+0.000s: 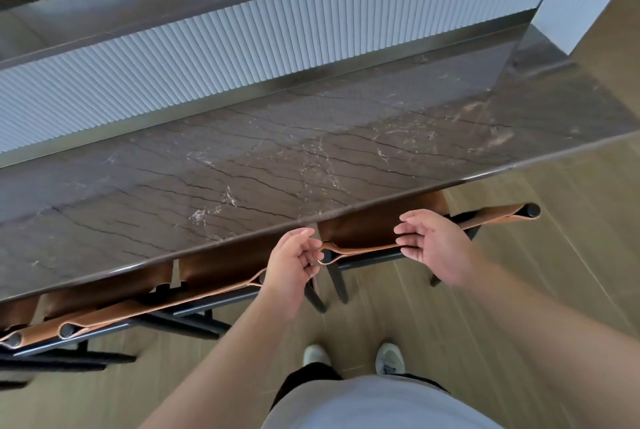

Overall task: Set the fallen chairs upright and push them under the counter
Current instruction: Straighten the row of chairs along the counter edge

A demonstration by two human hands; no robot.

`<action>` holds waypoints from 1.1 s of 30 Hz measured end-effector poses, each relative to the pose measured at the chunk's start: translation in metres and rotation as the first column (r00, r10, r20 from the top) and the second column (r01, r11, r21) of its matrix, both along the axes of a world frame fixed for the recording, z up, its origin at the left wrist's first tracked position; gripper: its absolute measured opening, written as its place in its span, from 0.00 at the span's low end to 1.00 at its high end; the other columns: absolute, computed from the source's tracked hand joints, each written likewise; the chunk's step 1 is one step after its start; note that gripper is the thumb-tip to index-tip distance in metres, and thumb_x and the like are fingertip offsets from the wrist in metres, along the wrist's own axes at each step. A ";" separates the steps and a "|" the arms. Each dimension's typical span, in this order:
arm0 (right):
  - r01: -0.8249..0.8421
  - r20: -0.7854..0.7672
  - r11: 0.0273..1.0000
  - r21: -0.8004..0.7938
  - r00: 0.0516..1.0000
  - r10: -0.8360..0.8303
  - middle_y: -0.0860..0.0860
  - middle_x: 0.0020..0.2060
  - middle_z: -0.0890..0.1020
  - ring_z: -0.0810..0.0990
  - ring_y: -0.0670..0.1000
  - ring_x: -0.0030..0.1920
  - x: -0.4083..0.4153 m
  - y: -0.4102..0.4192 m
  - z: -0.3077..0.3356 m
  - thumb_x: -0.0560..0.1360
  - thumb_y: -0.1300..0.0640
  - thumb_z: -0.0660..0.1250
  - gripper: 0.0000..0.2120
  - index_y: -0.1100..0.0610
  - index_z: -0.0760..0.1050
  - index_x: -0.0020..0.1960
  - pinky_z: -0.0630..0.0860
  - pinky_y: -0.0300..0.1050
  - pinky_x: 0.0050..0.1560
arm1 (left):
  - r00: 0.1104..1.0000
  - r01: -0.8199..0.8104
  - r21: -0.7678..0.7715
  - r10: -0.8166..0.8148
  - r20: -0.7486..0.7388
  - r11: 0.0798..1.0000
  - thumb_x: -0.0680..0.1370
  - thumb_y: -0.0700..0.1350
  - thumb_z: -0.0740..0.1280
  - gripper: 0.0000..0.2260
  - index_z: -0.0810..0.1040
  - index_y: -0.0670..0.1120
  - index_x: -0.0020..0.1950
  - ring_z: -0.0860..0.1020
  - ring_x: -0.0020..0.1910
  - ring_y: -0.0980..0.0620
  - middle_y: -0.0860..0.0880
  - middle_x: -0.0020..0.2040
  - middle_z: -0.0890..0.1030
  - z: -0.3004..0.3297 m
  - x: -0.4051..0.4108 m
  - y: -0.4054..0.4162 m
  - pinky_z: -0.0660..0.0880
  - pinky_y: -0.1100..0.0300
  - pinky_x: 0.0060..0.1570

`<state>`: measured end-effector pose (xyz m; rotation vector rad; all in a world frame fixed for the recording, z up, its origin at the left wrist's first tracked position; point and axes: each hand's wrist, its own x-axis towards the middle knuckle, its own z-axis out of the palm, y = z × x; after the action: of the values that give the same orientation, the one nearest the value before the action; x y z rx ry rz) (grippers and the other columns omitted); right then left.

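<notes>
Left grip [294, 255] and right grip [429, 245] both stand with fingers loosely curled, holding nothing; the fingertips of each lie at or just short of the leather backrest strap [363, 249], contact not certain. The chair [381, 228] between the two grips is upright, its seat already beneath the bench [242, 169] edge, its backrest rail [498, 215] just clear of that edge. Two further chairs [214, 269] stand to the left of the left grip, likewise upright and tucked in. Judgement: the push on this chair is at or near completion. To finish it well, press evenly with both grips, one toward each end of the rail, so the chair goes in square and the legs do not skew on the wooden floor [519, 290]; stop before the rail strikes the stone edge. The rail's long axis runs parallel to the bench edge, from left grip to right grip and beyond; the seat faces away from the person, under the bench.
</notes>
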<state>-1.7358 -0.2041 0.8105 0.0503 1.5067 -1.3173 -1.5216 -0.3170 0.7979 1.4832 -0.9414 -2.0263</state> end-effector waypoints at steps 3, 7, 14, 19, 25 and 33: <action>0.002 -0.002 1.000 -0.003 1.000 -0.002 0.56 0.41 0.81 0.79 0.54 0.40 -0.004 0.004 0.000 0.80 0.64 0.59 0.06 0.59 0.75 0.49 0.75 0.48 0.44 | 1.000 0.019 -0.021 -0.019 -0.006 1.000 0.67 0.48 0.69 0.14 0.80 0.48 0.51 0.79 0.34 0.53 0.48 0.40 0.82 -0.002 -0.002 0.004 0.72 0.61 0.33; 0.030 -0.013 0.999 0.026 0.999 -0.030 0.56 0.41 0.81 0.79 0.54 0.39 -0.002 0.009 0.001 0.79 0.64 0.60 0.06 0.59 0.76 0.48 0.75 0.48 0.43 | 0.997 0.071 -0.070 -0.071 -0.010 0.995 0.66 0.42 0.65 0.14 0.79 0.46 0.51 0.79 0.35 0.53 0.48 0.40 0.83 -0.010 -0.006 0.005 0.73 0.60 0.36; 0.083 -0.057 0.987 0.139 0.996 -0.076 0.57 0.41 0.81 0.79 0.54 0.39 0.000 0.012 0.004 0.80 0.64 0.61 0.05 0.60 0.76 0.49 0.76 0.48 0.43 | 0.990 0.143 -0.090 -0.144 -0.002 0.986 0.71 0.28 0.57 0.18 0.79 0.44 0.51 0.80 0.37 0.53 0.49 0.40 0.82 -0.018 -0.018 0.015 0.74 0.58 0.40; 0.046 -0.111 0.992 0.117 0.993 -0.033 0.57 0.42 0.81 0.80 0.54 0.41 0.006 0.011 0.007 0.80 0.64 0.61 0.06 0.59 0.76 0.49 0.76 0.48 0.44 | 0.989 0.146 -0.107 -0.149 -0.016 0.983 0.74 0.29 0.58 0.16 0.80 0.46 0.49 0.80 0.36 0.53 0.49 0.40 0.82 -0.020 -0.016 0.012 0.74 0.59 0.40; 0.015 -0.151 0.998 0.062 0.988 -0.005 0.56 0.42 0.82 0.80 0.53 0.39 0.005 0.022 -0.007 0.80 0.64 0.60 0.06 0.59 0.76 0.50 0.75 0.47 0.42 | 0.967 0.247 -0.217 -0.226 0.116 0.945 0.75 0.34 0.64 0.11 0.80 0.49 0.48 0.79 0.43 0.53 0.51 0.43 0.82 -0.031 -0.020 0.013 0.73 0.58 0.45; -0.263 -0.432 0.954 0.142 0.851 0.298 0.52 0.40 0.80 0.79 0.48 0.39 -0.044 0.022 -0.030 0.76 0.63 0.67 0.04 0.55 0.77 0.46 0.76 0.42 0.41 | 0.873 0.367 -0.411 -0.156 0.463 0.834 0.74 0.39 0.64 0.12 0.75 0.56 0.48 0.77 0.48 0.56 0.54 0.48 0.79 -0.041 -0.045 0.025 0.73 0.61 0.49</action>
<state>-1.7800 -0.1817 0.7810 -0.4422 1.8723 -1.0725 -1.5670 -0.2920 0.7566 1.5665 -1.7800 -1.4752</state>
